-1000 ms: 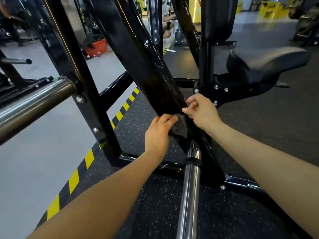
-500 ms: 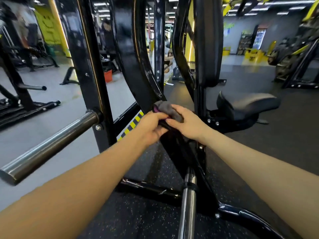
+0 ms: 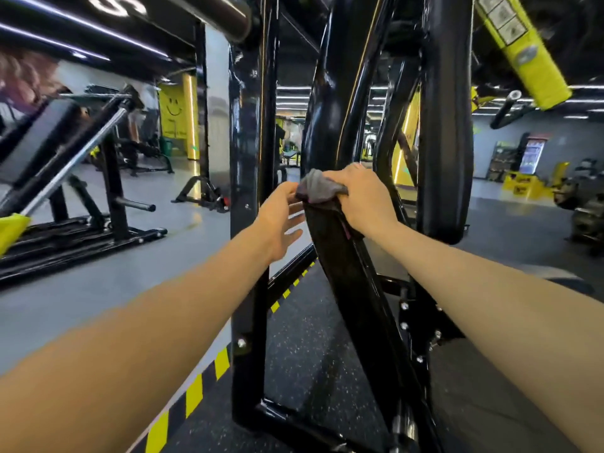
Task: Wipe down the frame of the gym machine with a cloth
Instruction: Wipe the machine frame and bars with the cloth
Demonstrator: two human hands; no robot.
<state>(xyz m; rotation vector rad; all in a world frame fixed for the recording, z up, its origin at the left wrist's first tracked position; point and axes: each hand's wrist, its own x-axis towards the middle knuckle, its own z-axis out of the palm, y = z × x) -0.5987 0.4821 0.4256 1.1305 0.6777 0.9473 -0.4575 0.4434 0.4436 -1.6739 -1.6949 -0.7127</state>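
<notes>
A black curved beam of the gym machine frame (image 3: 353, 282) rises through the middle of the head view. A grey cloth (image 3: 318, 189) is draped over this beam at about mid height. My right hand (image 3: 362, 197) grips the cloth and the beam from the right side. My left hand (image 3: 282, 220) is just left of the beam with fingers spread and loose, its fingertips close to the cloth's left edge. Whether they touch the cloth I cannot tell.
A black upright post (image 3: 248, 223) stands left of the beam. A black backrest pad (image 3: 444, 142) hangs to the right. Yellow-black floor tape (image 3: 196, 393) edges the speckled mat. Another machine (image 3: 75, 204) stands far left, and a yellow arm (image 3: 519, 50) hangs upper right.
Both hands and the cloth have gone up the curved beam from its lower part. My left hand has let go of the cloth and opened; the right hand now holds it.
</notes>
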